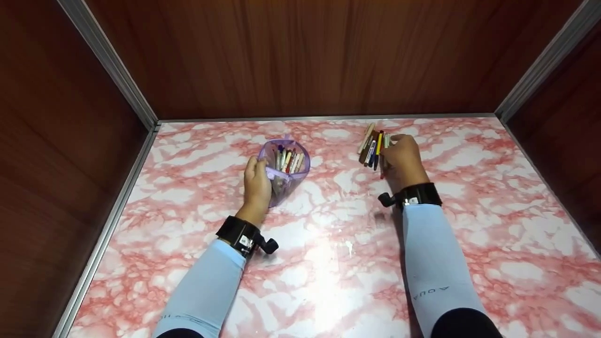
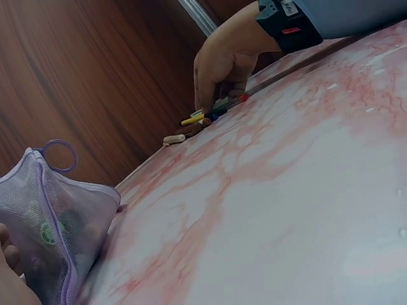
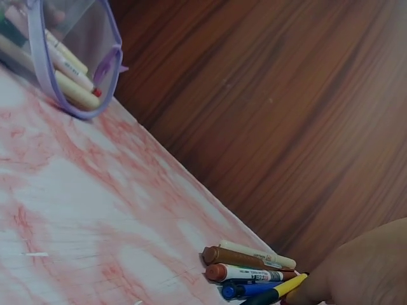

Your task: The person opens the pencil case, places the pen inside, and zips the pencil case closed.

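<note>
Far left of the mesh pouch, I see a dark wood-grain left wall (image 1: pixel 61 117) with a metal strip along its foot. Just beside the mesh pouch (image 1: pixel 280 188), on its left, is the person's left hand (image 1: pixel 257 185), fingers bent over the pouch's side and gripping it near the purple rim. The mouth gapes, showing a cluster of pens (image 1: pixel 288 160) inside, ends up. I cannot tell whether its base rests flat.

Right of the pouch comes a bare stretch of the pink-and-white table (image 1: pixel 335 188), then a loose pile of markers (image 1: pixel 370 152), pale, brown, blue and yellow, well apart from the pouch and close to the back wall (image 1: pixel 319 56). At the pile's right side is the right hand (image 1: pixel 404 156), fingers pointing down among the markers; I cannot tell whether they pinch one.

My worry is the markers rolling apart if those fingers nudge the pile, or the rim sagging shut if the left grip slackens, the mesh looking soft. The back wall limits reach behind both pouch and pile. Between them nothing blocks sideways travel, and there is open room in front of the pouch and well to its right, before the right wall (image 1: pixel 563 94).
</note>
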A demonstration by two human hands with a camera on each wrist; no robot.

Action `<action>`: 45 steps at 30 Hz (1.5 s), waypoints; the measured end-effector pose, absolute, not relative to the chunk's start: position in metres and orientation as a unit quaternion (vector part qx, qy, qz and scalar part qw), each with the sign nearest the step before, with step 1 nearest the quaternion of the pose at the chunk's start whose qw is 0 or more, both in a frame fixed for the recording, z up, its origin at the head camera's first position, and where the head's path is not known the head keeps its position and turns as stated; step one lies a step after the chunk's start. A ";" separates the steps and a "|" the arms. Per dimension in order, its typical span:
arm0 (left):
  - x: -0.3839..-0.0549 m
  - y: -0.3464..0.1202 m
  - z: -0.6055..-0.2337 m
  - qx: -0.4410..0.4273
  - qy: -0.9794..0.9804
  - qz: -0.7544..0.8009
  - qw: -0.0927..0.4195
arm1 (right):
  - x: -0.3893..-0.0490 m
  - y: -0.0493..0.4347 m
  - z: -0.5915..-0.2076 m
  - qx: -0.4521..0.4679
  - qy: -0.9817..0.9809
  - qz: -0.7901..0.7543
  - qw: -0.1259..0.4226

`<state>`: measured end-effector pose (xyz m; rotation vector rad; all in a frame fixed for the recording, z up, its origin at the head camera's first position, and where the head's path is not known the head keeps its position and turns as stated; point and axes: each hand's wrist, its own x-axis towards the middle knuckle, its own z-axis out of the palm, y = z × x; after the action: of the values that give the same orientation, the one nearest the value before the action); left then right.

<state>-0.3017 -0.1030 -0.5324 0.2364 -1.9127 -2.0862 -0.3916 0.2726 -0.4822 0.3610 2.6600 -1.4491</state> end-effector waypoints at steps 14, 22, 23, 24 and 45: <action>-0.303 -0.103 -0.538 0.071 -0.672 -0.720 0.157 | -0.390 0.237 -0.457 0.065 0.779 -0.623 -0.011; -0.302 -0.104 -0.538 0.073 -0.678 -0.716 0.148 | -0.380 0.174 -0.460 0.027 0.707 -0.706 -0.016; -0.302 -0.104 -0.538 0.072 -0.681 -0.714 0.149 | -0.378 0.167 -0.462 0.022 0.702 -0.712 -0.014; -0.302 -0.103 -0.538 0.068 -0.682 -0.712 0.151 | -0.376 0.160 -0.464 0.019 0.699 -0.715 -0.012; -0.302 -0.103 -0.536 0.036 -0.702 -0.687 0.186 | -0.338 0.070 -0.498 -0.082 0.746 -0.659 0.053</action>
<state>-0.3024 -0.1031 -0.5365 0.1001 -1.9764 -1.9342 -0.3382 0.0704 -0.4975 -0.2492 2.2675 -2.0039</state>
